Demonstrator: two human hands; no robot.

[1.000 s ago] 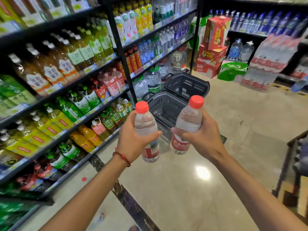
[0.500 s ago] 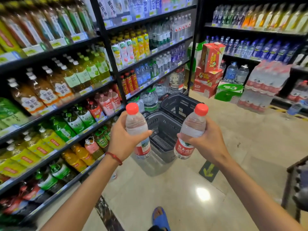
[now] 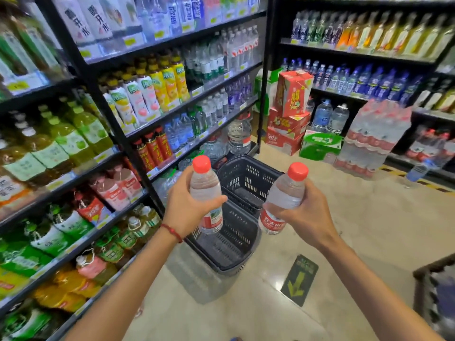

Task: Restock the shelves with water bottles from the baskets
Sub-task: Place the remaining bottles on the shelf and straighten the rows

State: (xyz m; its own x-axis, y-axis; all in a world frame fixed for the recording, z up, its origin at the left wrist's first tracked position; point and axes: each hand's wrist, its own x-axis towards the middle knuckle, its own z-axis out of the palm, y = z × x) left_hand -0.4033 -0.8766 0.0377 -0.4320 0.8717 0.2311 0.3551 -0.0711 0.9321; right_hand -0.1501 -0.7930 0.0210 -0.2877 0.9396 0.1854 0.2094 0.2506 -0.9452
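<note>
Shelving (image 3: 112,119) runs down my left side from near to far, stocked with tea, juice and water. A second rack (image 3: 357,54) stands at the far right. Two dark mesh baskets sit on the floor (image 3: 357,230) ahead, the near basket (image 3: 248,257) touching or just beside the far basket (image 3: 248,178), both close to the foot of the left shelving.

I hold two water bottles above the baskets, apart from each other. The left bottle (image 3: 205,188) stands upright in my left hand (image 3: 187,205), fingers and thumb wrapped round its middle above the red label. The right bottle (image 3: 285,193) leans its top rightward in my right hand (image 3: 305,215), gripped likewise at the waist.

Assessment: both appear full, so fairly weighty for their size. The thin clear plastic will likely dent under a hard squeeze and is smooth enough to slip. The best hold is mid-body, as now, leaving the base free to land on a shelf. The red caps (image 3: 202,164) are both on.
</note>
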